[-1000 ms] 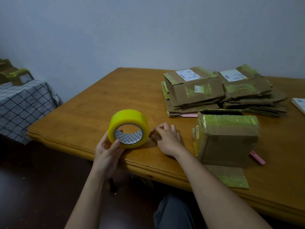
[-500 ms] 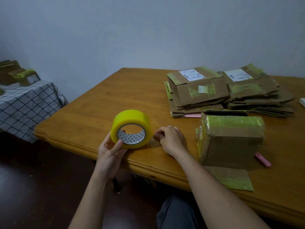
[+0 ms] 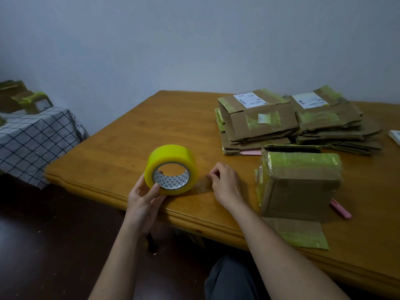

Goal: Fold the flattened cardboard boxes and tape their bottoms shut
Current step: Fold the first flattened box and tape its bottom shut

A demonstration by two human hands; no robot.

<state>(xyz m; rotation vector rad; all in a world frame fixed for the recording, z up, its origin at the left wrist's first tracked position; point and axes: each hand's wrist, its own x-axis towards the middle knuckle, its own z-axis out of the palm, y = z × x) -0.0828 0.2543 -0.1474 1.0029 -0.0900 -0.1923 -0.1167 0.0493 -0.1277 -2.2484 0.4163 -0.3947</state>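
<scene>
The left hand (image 3: 145,200) holds the yellow tape roll (image 3: 172,172) upright on its edge near the near-left corner of the wooden table (image 3: 138,135), fingers curled behind the roll and the thumb hooked into its core. Just right of the roll, the right hand (image 3: 225,182) has its fingertips bunched together, apparently pinching the free end of a clear tape strip (image 3: 202,184), though the strip is faint. To the right stands a folded cardboard box (image 3: 299,187) wrapped in yellowish tape, with a pink cutter (image 3: 341,211) beside it. Flattened boxes (image 3: 292,120) lie stacked at the far right.
</scene>
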